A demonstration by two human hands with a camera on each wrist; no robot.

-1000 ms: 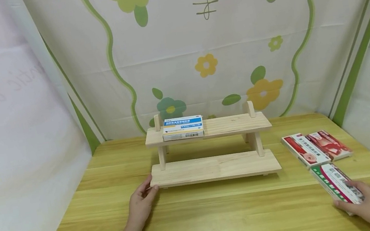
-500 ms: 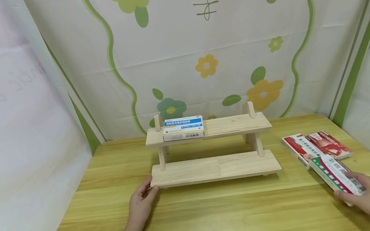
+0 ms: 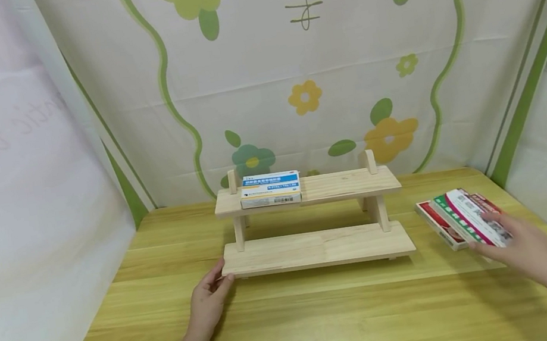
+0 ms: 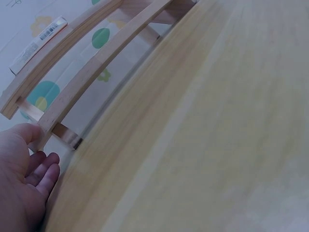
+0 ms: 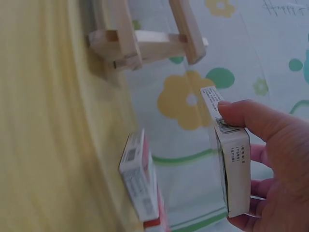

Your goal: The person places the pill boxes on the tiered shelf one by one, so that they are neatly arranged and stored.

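A two-tier wooden shelf (image 3: 319, 248) stands on the table. My left hand (image 3: 208, 308) holds the left end of its lower board between thumb and fingers; in the left wrist view the thumb (image 4: 26, 131) is on the board's end. My right hand (image 3: 529, 255) grips a white, green and magenta medicine box (image 3: 468, 217) by its near end. That box is raised off the table, above two red-and-white medicine boxes, and partly hides them. The right wrist view shows a gap between the held box (image 5: 236, 174) and the boxes below.
A blue-and-white medicine box (image 3: 270, 189) lies on the upper board, left of its middle. The left red-and-white box (image 3: 441, 222) and the right red box (image 3: 486, 202) lie right of the shelf. Patterned cloth (image 3: 252, 107) hangs behind and at both sides of the table (image 3: 333, 329).
My right hand has lifted the green-and-white medicine box from the table and carried it away from me, over the two red boxes. The left hand and the shelf stay where they were.
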